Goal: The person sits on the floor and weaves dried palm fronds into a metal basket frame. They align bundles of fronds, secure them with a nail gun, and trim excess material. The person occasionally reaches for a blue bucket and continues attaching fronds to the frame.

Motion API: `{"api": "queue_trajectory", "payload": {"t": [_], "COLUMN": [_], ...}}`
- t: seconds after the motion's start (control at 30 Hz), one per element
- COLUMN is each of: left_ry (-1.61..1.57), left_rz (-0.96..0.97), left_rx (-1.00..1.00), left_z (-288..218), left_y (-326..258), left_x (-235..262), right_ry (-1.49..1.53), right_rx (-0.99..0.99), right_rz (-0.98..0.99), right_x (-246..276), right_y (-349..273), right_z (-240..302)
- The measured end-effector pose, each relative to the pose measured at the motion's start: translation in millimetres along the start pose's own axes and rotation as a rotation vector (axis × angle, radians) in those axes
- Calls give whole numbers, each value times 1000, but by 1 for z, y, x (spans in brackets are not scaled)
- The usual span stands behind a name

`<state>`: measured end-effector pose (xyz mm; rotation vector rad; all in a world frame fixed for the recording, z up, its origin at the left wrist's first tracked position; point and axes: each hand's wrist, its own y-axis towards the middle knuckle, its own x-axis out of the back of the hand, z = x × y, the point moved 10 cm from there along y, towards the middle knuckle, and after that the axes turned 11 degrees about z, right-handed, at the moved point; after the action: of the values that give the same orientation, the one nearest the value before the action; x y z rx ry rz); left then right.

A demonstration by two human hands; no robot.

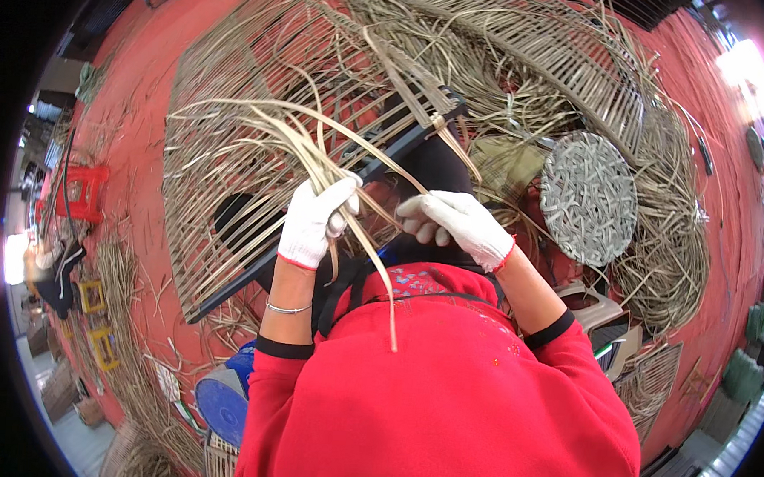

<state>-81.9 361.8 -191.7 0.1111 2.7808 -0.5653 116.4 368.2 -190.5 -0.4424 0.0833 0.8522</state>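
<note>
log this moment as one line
left gloved hand: gripping tan flat strips | right gloved hand: by strips, grip unclear | black-railed slatted panel: behind strips

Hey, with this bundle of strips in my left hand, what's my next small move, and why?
Probably hold the bundle of pale strips firm in your left hand and ease one long strip clear with your right hand. The left grips the bundle, and that strip arcs across to the right hand's fingers; whether they pinch it, I can't tell.
</note>
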Motion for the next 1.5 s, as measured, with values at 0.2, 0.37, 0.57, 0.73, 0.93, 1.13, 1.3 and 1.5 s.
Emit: {"api": "queue_trajectory", "payload": {"t": [0.2, 0.37, 0.57, 0.73, 0.93, 1.13, 1.3, 1.5], "left_ry": [-26, -6, -111, 145, -37, -25, -23, -108], "left_rz": [-62, -149, -144, 15, -99, -48, -122, -109], "left_rx": [-55, 40, -9, -92, -212, -254, -196, -141], "left_z": [-20, 4, 20, 11, -10, -29, -24, -19], "left_y": [-1, -7, -26, -40, -47, -35, -12, 18], "left_x": [8, 20, 18, 2, 19, 12, 14, 7], "right_ry": [-861, -752, -275, -561, -779, -829, -774, -674], "right_rx": [278, 319, 130, 316, 402, 561, 554, 694], "right_rz": [-112, 68, 198, -39, -117, -251, -346, -496], "right_x": [-19, -57, -67, -61, -69, -57, -17, 13], "right_y": [16, 10, 22, 26, 10, 2, 12, 10], "right_z": [30, 17, -8, 12, 15, 50, 53, 64]}}
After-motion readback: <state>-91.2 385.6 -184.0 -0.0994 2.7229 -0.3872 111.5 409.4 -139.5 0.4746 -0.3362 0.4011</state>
